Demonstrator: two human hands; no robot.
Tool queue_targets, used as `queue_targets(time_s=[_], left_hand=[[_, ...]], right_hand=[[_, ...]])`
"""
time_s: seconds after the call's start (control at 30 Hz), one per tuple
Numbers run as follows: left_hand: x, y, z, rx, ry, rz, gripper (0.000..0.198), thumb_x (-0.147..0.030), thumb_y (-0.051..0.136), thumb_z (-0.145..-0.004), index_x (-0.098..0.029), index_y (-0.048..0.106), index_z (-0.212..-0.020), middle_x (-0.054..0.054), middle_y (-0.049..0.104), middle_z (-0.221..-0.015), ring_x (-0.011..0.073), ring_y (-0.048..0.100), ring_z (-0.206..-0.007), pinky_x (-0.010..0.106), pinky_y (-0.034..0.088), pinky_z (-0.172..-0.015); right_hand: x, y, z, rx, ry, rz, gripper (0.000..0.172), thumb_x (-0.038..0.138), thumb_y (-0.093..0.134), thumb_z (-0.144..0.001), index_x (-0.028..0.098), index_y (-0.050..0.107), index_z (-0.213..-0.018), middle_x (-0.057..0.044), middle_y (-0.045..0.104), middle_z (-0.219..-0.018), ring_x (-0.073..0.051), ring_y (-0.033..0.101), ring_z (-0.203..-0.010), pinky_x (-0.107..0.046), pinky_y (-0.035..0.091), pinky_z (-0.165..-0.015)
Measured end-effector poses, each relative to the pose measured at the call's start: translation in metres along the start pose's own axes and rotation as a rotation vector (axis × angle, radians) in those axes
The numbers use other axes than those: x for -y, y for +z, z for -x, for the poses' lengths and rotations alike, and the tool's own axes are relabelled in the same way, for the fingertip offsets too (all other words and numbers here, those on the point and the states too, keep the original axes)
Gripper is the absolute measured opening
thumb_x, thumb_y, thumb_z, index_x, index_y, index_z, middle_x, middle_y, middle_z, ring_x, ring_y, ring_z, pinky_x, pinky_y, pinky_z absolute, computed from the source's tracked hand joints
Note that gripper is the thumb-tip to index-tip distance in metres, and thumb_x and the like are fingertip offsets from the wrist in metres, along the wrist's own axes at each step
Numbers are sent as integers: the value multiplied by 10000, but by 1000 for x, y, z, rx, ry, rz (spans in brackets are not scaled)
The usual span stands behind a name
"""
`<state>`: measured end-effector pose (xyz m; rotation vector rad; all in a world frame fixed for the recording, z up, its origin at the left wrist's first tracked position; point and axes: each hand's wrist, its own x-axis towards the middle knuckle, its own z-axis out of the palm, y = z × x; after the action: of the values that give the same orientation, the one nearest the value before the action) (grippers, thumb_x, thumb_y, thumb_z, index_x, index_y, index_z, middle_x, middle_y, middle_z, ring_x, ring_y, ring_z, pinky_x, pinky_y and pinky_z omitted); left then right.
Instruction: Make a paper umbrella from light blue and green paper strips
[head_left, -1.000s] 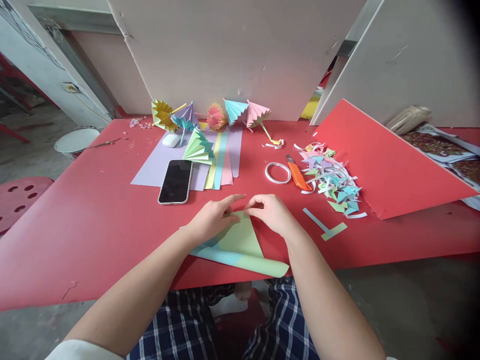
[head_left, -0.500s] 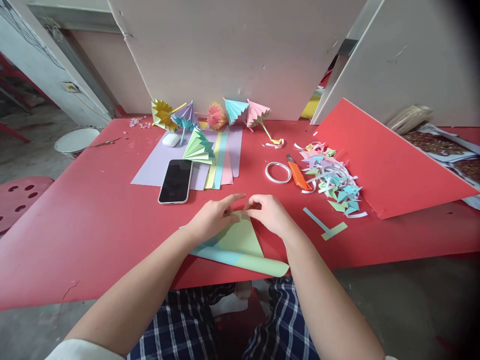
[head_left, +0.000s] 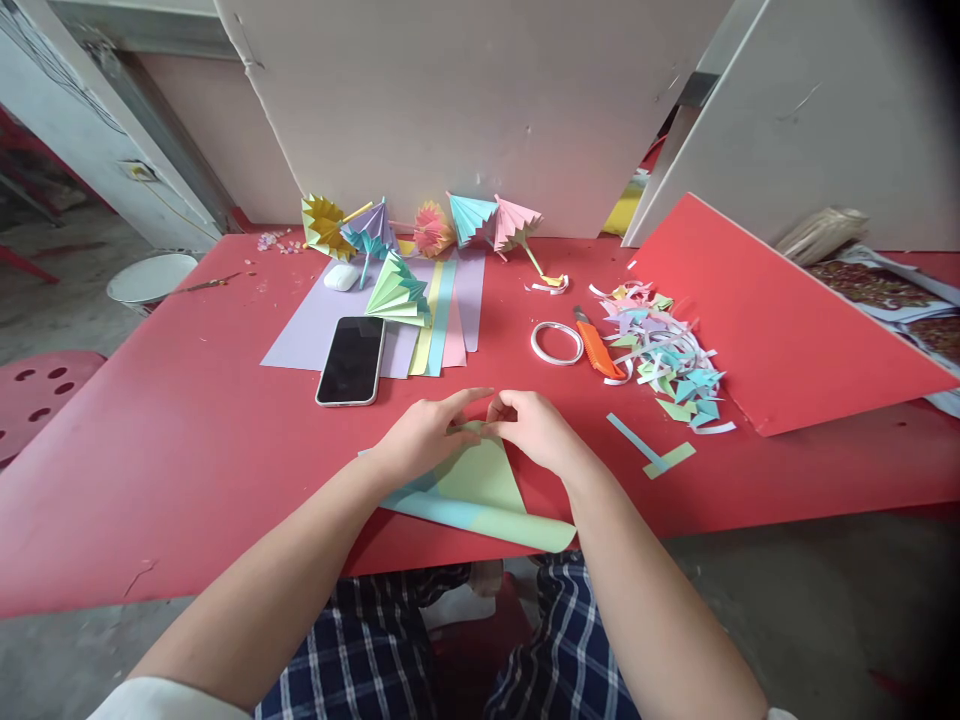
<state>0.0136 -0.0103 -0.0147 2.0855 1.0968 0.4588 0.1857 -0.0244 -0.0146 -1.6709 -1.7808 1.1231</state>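
Head view: left hand (head_left: 420,438), thumb and forefinger apart, rests on a curled green-and-blue paper sheet (head_left: 484,482) — right hand (head_left: 531,425) pinches its far tip, probably for steadiness.

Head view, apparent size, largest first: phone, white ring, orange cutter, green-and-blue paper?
1. Green-and-blue paper, partly covered by a hand
2. Phone
3. White ring and orange cutter: too alike to rank

The paper's nearness to the camera enlarges it.
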Motion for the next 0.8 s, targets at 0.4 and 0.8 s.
queue_targets(time_s=[0.4,0.8], left_hand=[[0,2,-1,-48,52,98,384,-226,456,-807,-269,457,-1188,-25,631,-800,121,576,-710,253,454,-707],[-3,-3,-2,-163,25,187,404,-199,458,-783,-245,452,-1185,-17,597,-769,118,556,-712,253,438,-720]], right_hand=[[3,6,1,53,24,-38,130,310,598,-677,204,537,-722,17,570,-693,-130,523,-649,-275,405,-604],[8,-5,7,3,-67,-101,184,324,498,-772,201,632,-748,-7,651,-762,-157,573,-736,-291,424,-676]])
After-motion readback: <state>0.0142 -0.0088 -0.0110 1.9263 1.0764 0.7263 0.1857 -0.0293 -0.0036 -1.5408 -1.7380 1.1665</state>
